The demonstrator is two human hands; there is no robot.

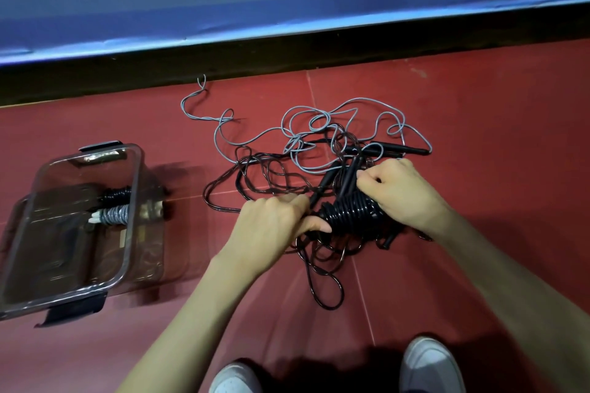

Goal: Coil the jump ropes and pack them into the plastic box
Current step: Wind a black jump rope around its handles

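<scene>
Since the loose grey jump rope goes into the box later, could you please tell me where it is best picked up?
Probably at the free doubled end of the thin grey jump rope near the black skirting, from above. That stretch lies alone on the red floor, whereas its other end runs into the tangle of black ropes.

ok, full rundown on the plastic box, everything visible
The plastic box is clear, brown-tinted and rectangular with rounded corners. It stands open, no lid in sight, on the red floor left of the hands, untouched. Dark latch flaps hang at its near and far ends. Inside lie two coiled ropes, one black and one grey.
</scene>
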